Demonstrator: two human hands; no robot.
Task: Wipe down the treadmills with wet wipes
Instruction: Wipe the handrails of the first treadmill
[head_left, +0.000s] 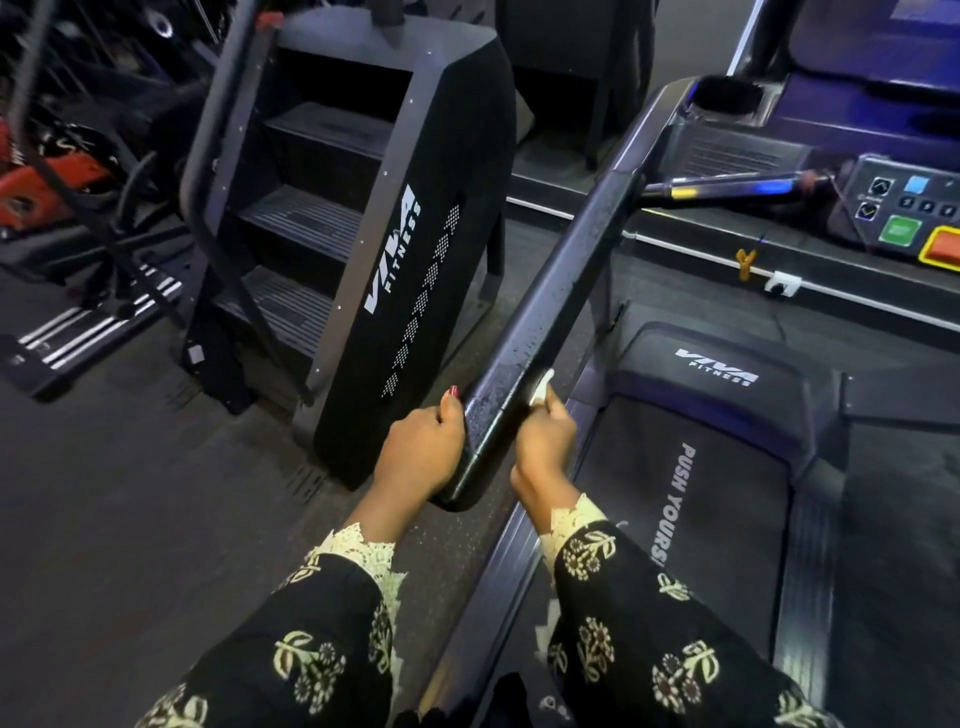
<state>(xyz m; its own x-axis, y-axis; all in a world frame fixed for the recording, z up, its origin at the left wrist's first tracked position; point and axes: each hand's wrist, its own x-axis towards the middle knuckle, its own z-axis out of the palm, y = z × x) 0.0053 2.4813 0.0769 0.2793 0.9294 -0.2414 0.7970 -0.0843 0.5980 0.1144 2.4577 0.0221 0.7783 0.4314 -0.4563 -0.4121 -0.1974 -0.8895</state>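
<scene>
The treadmill's long black left handrail runs from the console down toward me, its surface wet and speckled. My left hand grips the rail's near end from the left side, thumb on top. My right hand holds the same end from the right and presses a white wet wipe against the rail; only a small tip of the wipe shows above the fingers. The treadmill belt with white lettering lies below right.
A black stair-climber machine stands close on the left of the rail. The treadmill console with green and red buttons is at the upper right. Other gym equipment crowds the far left. Dark floor lies at lower left.
</scene>
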